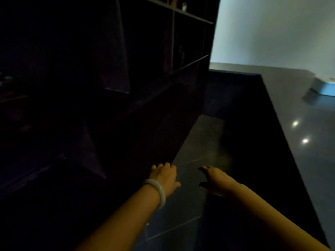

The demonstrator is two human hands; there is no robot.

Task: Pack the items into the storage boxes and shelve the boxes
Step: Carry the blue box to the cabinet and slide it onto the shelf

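Both arms reach down beside our dark shelf unit (163, 109): left hand (165, 175) fingers curled, grip unclear; right hand (215, 175) spread, empty, above the tiled floor (195, 142).

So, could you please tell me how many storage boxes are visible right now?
1: a light blue storage box sits on the dark counter at the far right, cut off by the frame edge. The shelving is too dark; others may be hidden.

Dark glossy desk (297, 109) along the right with two light glints, pale blue object (324, 87) near its far right edge, dark tiled floor (190, 142) below, pale wall (272, 29) behind, white bangle (159, 192) on a wrist
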